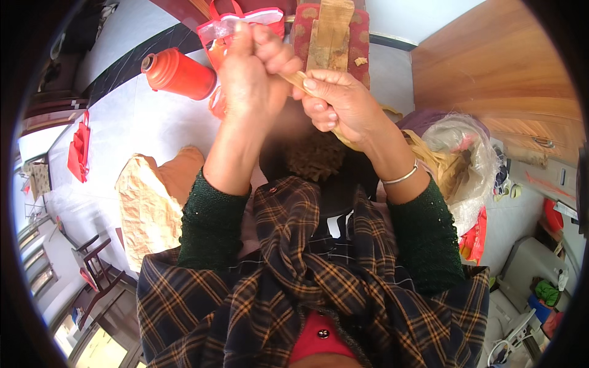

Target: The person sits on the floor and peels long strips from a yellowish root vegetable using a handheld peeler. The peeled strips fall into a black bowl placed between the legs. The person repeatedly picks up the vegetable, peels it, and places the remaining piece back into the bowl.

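Observation:
A flat tan strip (297,80) of plant-like material runs between my two hands. My left hand (255,64), blurred by motion, is closed round the strip's upper end; its fingertips are partly hidden. With the thumb on top, my right hand (343,103) grips the strip close by, and a paler length trails down under the wrist. Below the hands, over my lap, lies a brown shaggy clump (317,156) against something black. Just beyond my hands a wooden piece with an upright block (333,27) rests on a red patterned cushion (361,46).
An orange thermos flask (181,73) lies on the floor at left, near a red bag (276,20). A crumpled brown paper sack (147,202) stands beside my left arm. At right, a whitish woven plastic sack (478,170) holds yellowish strips (437,158). A wooden cabinet (487,69) borders the right.

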`<state>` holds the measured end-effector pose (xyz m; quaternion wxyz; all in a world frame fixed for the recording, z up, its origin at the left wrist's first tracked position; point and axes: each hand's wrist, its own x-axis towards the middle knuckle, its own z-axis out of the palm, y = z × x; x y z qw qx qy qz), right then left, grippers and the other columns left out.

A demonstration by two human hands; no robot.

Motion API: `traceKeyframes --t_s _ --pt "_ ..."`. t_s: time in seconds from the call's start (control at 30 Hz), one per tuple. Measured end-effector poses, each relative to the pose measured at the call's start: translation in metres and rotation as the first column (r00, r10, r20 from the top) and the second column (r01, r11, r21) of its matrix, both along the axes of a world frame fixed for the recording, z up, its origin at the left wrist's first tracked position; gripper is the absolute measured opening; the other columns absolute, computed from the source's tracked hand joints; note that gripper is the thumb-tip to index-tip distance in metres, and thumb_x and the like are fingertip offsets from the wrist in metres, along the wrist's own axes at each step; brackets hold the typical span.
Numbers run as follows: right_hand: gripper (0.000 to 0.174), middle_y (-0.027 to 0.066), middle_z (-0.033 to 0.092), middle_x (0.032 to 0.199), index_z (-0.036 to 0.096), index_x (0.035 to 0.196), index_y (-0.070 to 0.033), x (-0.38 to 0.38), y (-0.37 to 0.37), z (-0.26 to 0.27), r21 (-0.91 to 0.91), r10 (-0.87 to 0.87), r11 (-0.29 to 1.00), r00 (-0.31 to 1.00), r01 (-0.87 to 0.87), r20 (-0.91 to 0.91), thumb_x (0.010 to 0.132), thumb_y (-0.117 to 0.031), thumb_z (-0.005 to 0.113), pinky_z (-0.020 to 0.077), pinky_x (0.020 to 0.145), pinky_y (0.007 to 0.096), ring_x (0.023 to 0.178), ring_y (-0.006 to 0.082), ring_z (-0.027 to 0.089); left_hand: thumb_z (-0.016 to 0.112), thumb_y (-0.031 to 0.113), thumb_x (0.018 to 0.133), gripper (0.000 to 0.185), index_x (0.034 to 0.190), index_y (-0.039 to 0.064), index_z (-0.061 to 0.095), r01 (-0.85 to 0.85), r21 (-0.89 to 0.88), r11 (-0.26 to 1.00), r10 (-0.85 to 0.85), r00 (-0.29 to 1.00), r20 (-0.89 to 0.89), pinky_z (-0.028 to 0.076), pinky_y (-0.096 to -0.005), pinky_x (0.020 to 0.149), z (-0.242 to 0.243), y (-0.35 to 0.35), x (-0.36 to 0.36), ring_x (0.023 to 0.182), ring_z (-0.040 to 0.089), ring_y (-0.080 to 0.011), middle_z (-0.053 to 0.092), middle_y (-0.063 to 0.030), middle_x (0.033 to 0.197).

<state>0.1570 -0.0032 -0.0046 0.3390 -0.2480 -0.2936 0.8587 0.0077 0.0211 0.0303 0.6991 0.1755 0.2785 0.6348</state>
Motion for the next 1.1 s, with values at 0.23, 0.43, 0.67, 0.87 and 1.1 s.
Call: traceKeyframes --t_s 0.23,0.43,0.67,0.87,1.1 --pt "0.023 -0.0047 0.041 0.061 0.056 0.093 0.002 -0.004 -0.008 0.017 -0.007 -0.014 1.0 0.986 0.013 -0.168 0.097 -0.02 0.048 0.0291 0.042 0.0159 0.047 0.0001 0.033 0.041 0.042 0.099 0.048 0.073 0.003 0.049 -0.29 0.546 0.786 0.592 0.605 -0.532 0.026 -0.0236 0.044 0.008 -0.006 -0.008 0.048 0.032 -0.0079 0.038 0.0006 0.057" --pt "0.009 -0.0027 0.05 0.066 0.056 0.097 -0.002 -0.005 -0.013 0.017 0.417 -0.264 0.889 0.956 0.19 0.128 0.089 -0.007 0.056 0.0354 0.044 0.0221 0.05 0.006 0.045 0.044 0.029 0.099 0.039 0.107 -0.003 0.065 0.24 0.806 0.542 0.739 0.321 -0.592 0.051 -0.034 0.081 -0.028 -0.013 0.004 0.095 0.065 -0.0288 0.068 -0.0175 0.099" --pt "0.016 0.0197 0.059 0.07 0.056 0.095 0.002 -0.006 -0.008 -0.003 0.842 -0.706 0.53 0.604 0.105 0.369 0.092 -0.014 0.054 0.0462 0.056 0.0358 0.06 0.0277 0.058 0.048 0.001 0.082 0.032 0.11 -0.001 0.064 0.264 0.268 0.927 0.073 0.572 -0.817 0.047 -0.028 0.082 -0.024 -0.024 0.013 0.091 0.059 -0.0144 0.059 -0.01 0.118" --pt "0.021 -0.0018 0.042 0.051 0.055 0.076 -0.004 0.007 -0.006 0.006 -0.058 -0.24 0.967 0.965 0.247 0.11 0.09 -0.02 0.052 0.0328 0.04 0.0255 0.039 0.0095 0.036 0.045 -0.012 0.07 0.023 0.083 0.001 0.06 0.294 0.494 0.818 0.44 0.233 -0.868 0.046 -0.0231 0.06 -0.032 -0.015 0.011 0.073 0.055 -0.0088 0.061 -0.0073 0.101" --pt "0.016 -0.0042 0.045 0.054 0.057 0.073 -0.005 0.02 0.001 0.007 0.056 -0.033 0.998 0.98 0.022 0.195 0.083 -0.016 0.061 0.0307 0.041 0.0216 0.044 0.0038 0.036 0.042 -0.007 0.075 0.017 0.076 -0.001 0.058 0.389 0.497 0.775 0.37 0.358 -0.857 0.045 -0.0224 0.056 -0.028 -0.02 -0.003 0.06 0.054 -0.0077 0.058 -0.0043 0.066"
